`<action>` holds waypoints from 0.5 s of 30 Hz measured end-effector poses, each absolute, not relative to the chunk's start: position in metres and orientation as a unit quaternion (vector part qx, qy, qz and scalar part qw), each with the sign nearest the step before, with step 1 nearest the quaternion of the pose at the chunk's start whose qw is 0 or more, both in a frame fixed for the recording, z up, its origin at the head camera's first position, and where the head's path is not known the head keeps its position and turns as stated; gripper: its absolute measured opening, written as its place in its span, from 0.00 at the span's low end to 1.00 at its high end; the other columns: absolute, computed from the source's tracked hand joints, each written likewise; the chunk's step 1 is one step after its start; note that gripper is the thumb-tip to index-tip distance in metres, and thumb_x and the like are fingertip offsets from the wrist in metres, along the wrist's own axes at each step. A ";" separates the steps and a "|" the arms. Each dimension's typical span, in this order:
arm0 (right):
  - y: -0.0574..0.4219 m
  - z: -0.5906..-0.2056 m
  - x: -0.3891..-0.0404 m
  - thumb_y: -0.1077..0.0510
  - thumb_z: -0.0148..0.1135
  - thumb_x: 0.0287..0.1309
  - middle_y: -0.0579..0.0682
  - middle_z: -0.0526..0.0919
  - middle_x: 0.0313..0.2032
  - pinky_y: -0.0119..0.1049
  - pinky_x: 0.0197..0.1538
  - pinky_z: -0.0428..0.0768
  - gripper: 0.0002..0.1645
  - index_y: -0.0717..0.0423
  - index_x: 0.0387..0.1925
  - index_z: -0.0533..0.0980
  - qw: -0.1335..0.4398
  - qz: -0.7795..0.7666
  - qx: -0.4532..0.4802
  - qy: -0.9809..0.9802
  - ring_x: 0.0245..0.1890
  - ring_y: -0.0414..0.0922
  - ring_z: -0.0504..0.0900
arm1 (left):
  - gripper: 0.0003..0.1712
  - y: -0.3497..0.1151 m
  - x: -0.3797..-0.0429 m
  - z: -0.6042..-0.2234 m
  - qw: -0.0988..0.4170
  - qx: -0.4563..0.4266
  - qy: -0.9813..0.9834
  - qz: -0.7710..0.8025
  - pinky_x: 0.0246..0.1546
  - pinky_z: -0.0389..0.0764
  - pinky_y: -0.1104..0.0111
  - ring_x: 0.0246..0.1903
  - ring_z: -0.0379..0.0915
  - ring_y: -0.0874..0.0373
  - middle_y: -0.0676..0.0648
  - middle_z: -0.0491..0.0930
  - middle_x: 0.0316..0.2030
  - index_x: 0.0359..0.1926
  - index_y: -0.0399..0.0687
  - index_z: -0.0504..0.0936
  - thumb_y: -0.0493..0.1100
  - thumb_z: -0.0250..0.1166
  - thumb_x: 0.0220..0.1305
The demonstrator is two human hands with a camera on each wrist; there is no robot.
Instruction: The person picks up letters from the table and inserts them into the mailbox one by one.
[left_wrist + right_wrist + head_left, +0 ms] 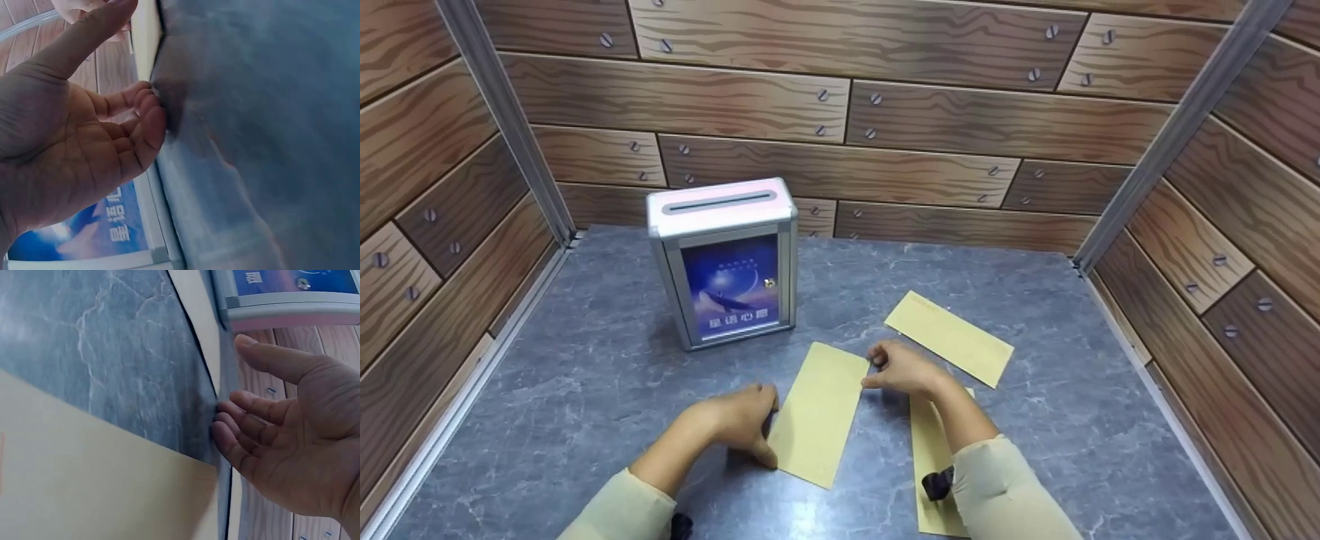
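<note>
A tan paper envelope point(819, 412) lies flat and slightly angled on the grey table, between both hands. My left hand point(744, 421) is at its left edge, thumb near the lower corner; in the left wrist view the fingers point(147, 121) are loosely bent, thumb apart. By the upper right corner is my right hand point(906, 367). The right wrist view shows its thumb apart from the bent fingers point(228, 433), whose tips are beside the envelope's corner point(202, 332). Whether the fingertips touch the paper, I cannot tell. Neither hand grips it.
A silver-framed slotted box point(720, 262) with a blue picture door and small lock stands upright at back left. A second envelope point(952, 337) lies beyond the right hand; a third envelope point(928, 450) is partly hidden under the right forearm. Wood-patterned walls point(840, 112) enclose the table point(607, 315).
</note>
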State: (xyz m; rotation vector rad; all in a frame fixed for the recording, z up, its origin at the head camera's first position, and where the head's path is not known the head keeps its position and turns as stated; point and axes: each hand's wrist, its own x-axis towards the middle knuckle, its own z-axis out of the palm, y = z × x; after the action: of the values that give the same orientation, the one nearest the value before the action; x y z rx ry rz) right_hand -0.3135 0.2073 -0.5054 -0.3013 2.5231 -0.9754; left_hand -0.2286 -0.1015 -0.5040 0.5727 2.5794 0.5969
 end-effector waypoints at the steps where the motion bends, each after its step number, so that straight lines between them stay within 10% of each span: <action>1: 0.205 -0.507 -0.315 0.55 0.78 0.64 0.58 0.80 0.58 0.52 0.66 0.80 0.32 0.61 0.64 0.75 0.204 -0.341 -0.106 0.912 0.58 0.52 0.79 | 0.43 -0.103 -0.228 -0.505 0.213 0.207 0.931 0.212 0.60 0.83 0.50 0.45 0.74 0.53 0.45 0.76 0.45 0.54 0.41 0.74 0.50 0.91 0.45; 15: 0.187 -0.518 -0.324 0.59 0.82 0.57 0.53 0.77 0.45 0.39 0.50 0.77 0.23 0.60 0.47 0.77 0.183 -0.322 -0.080 0.925 0.44 0.46 0.75 | 0.39 -0.101 -0.229 -0.512 0.214 0.180 0.931 0.234 0.61 0.83 0.49 0.49 0.74 0.52 0.44 0.75 0.47 0.51 0.44 0.74 0.45 0.91 0.44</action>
State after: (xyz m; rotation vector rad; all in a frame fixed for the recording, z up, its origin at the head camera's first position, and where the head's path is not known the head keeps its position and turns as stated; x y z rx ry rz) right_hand -0.3243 0.1872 -0.5183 -0.2261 2.6114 -0.9095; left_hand -0.2286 -0.1013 -0.5116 0.4988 2.5833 0.6503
